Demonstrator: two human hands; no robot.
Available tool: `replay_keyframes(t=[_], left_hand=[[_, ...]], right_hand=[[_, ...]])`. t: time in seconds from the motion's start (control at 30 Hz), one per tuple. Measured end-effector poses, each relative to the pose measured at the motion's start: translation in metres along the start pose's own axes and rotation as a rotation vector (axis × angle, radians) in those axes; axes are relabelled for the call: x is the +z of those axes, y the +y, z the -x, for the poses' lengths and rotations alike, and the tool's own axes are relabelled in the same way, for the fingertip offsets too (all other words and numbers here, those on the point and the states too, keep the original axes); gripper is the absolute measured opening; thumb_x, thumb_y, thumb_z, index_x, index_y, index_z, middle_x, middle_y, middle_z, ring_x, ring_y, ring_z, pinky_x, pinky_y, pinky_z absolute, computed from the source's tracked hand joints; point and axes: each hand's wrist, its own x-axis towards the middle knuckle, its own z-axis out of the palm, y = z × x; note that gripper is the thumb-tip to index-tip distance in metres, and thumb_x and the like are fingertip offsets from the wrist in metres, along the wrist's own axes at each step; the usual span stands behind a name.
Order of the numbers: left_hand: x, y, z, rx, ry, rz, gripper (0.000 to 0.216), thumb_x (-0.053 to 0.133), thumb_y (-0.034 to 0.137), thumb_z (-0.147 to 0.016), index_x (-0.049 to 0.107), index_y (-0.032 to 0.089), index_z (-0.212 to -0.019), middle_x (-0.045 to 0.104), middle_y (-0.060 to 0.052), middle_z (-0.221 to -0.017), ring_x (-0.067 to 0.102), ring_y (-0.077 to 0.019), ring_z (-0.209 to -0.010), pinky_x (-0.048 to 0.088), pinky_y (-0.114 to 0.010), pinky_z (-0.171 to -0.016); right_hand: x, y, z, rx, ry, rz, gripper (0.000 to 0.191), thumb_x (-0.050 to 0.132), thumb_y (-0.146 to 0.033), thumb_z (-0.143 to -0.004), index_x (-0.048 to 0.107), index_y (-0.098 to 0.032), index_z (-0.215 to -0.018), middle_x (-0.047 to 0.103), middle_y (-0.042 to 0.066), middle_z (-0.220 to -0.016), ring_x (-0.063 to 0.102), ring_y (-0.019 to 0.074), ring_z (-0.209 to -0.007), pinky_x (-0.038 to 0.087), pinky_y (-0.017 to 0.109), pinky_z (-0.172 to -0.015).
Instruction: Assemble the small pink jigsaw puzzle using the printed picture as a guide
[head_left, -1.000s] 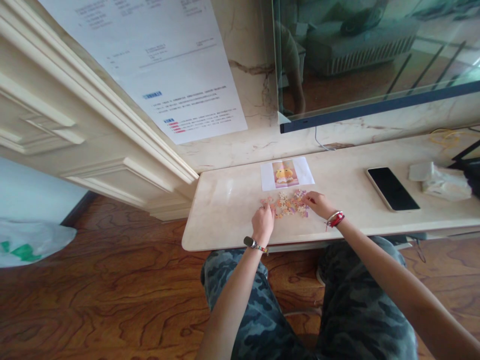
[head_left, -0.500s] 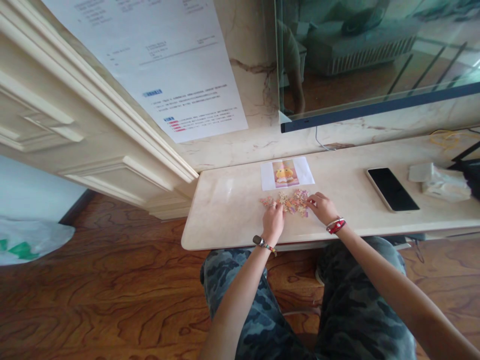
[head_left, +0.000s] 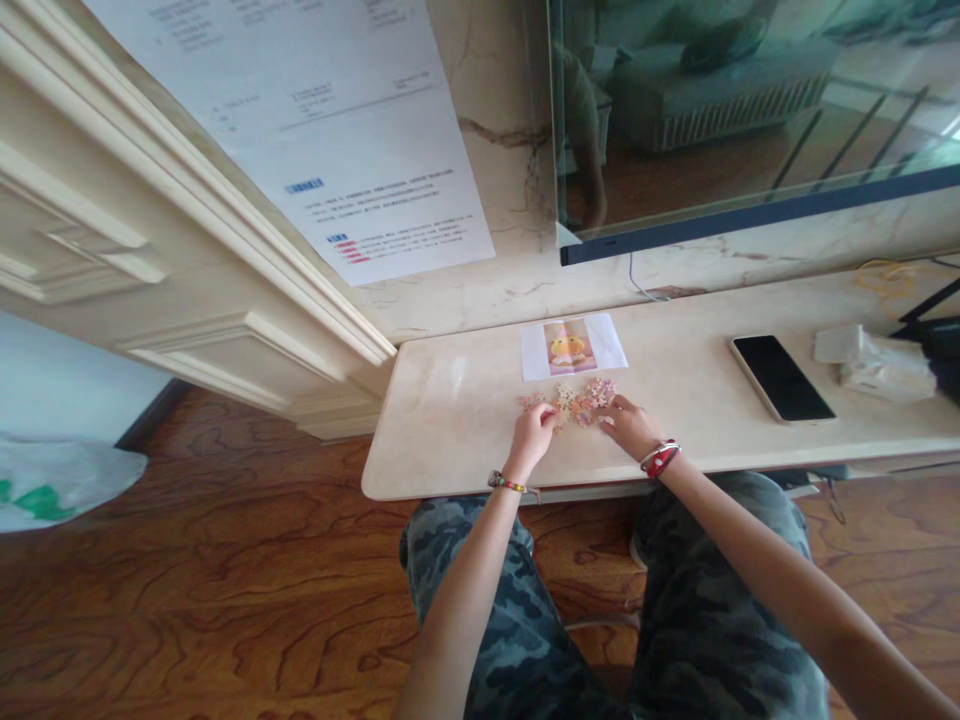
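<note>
A loose heap of small jigsaw puzzle pieces [head_left: 581, 405], pink, orange and pale yellow, lies on the long pale counter [head_left: 442, 430]. At the heap's left edge, my left hand [head_left: 532, 435] is closed in a pinch on a small yellowish puzzle piece [head_left: 558, 418]. My right hand [head_left: 631, 428] rests at the right edge, its fingers bent down and pinched around a piece that they partly hide. Just behind the heap is a white sheet with a printed picture [head_left: 568, 347] of a yellow figure on a pink ground.
A smartphone [head_left: 781, 378] lies to the right, with a white tissue pack [head_left: 874, 362] beyond it. Above the counter hangs a television [head_left: 757, 220]. A printed notice [head_left: 390, 180] is on the wall, beside cream panelling [head_left: 247, 370] at the left.
My left hand has shifted left, away from the middle of the heap, uncovering some pieces. My right hand has moved slightly left and nearer to me along the heap's edge.
</note>
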Motion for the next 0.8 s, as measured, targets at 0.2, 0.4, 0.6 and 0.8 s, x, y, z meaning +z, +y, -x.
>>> replay_keyframes(t=[0.2, 0.4, 0.6, 0.8], left_hand=[[-0.014, -0.017, -0.002, -0.043, 0.055, -0.063, 0.015, 0.043, 0.015, -0.079, 0.058, 0.017, -0.082, 0.063, -0.004, -0.080, 0.057, -0.0133, -0.075, 0.043, -0.024, -0.068], [-0.012, -0.012, 0.009, -0.008, 0.154, -0.177, 0.019, 0.045, 0.013, -0.077, 0.055, 0.018, -0.092, 0.054, -0.009, -0.095, 0.048, -0.0194, -0.095, 0.039, -0.032, -0.082], [0.007, 0.005, 0.010, 0.105, 0.163, -0.270, 0.004, 0.052, 0.020, -0.075, 0.055, 0.018, -0.075, 0.048, -0.008, -0.090, 0.045, -0.0196, -0.095, 0.041, -0.032, -0.082], [0.017, 0.008, 0.005, 0.100, 0.177, -0.273, 0.007, 0.053, 0.010, -0.071, 0.054, 0.017, -0.074, 0.048, -0.009, -0.095, 0.043, -0.0214, -0.103, 0.037, -0.034, -0.089]], right_hand=[[-0.001, 0.000, -0.001, -0.042, -0.002, -0.047, 0.027, 0.042, -0.030, -0.080, 0.059, -0.025, -0.101, 0.056, 0.005, -0.099, 0.056, 0.0150, -0.079, 0.042, 0.024, -0.065], [0.010, 0.017, 0.010, -0.095, 0.106, -0.209, 0.024, 0.046, -0.028, -0.079, 0.060, -0.021, -0.097, 0.058, 0.006, -0.091, 0.055, 0.0144, -0.080, 0.042, 0.023, -0.068], [0.021, 0.032, 0.024, -0.100, 0.159, -0.278, 0.021, 0.045, -0.031, -0.079, 0.063, -0.019, -0.082, 0.059, 0.006, -0.085, 0.056, 0.0133, -0.074, 0.043, 0.023, -0.066], [0.019, 0.035, 0.024, -0.067, 0.204, -0.285, 0.021, 0.043, -0.027, -0.079, 0.061, -0.018, -0.074, 0.058, 0.005, -0.078, 0.055, 0.0126, -0.070, 0.041, 0.023, -0.065]])
